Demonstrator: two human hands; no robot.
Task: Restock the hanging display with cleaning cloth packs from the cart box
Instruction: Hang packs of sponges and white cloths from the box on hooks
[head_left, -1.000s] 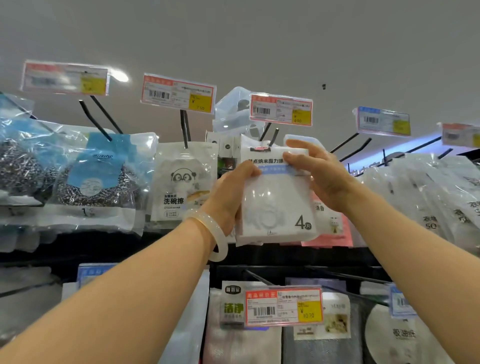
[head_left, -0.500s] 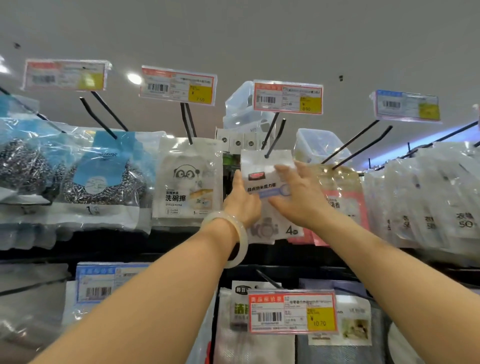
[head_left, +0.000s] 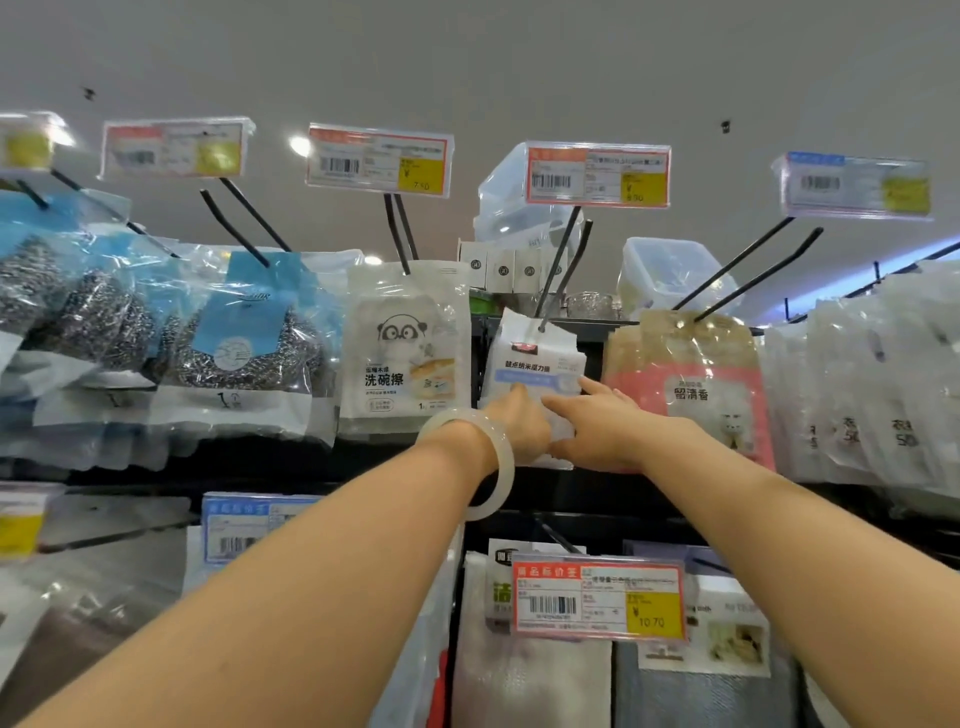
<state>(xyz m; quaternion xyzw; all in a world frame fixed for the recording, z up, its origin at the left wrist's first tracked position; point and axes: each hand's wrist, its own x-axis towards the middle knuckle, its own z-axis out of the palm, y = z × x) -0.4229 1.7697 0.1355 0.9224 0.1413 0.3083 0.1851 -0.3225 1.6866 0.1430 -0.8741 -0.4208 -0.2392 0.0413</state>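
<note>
A white cloth pack (head_left: 535, 358) with a blue band hangs from the black double hook (head_left: 563, 265) under the price tag (head_left: 597, 174), far back on the hook. My left hand (head_left: 519, 426), with a pale bangle on the wrist, holds the pack's lower left part. My right hand (head_left: 597, 426) lies flat against its lower right part, fingers stretched out. The lower half of the pack is hidden behind both hands. The cart box is out of view.
A panda sponge pack (head_left: 408, 348) hangs to the left, steel scourer packs (head_left: 244, 343) further left. A pink pack (head_left: 691, 384) and white packs (head_left: 872, 395) hang to the right. Clear plastic tubs (head_left: 670, 270) stand on top. More hooks and a price tag (head_left: 597, 603) hang below.
The pack went from held in front of the display onto the hook and was slid far back along it. Both hands moved forward and lower on the pack.
</note>
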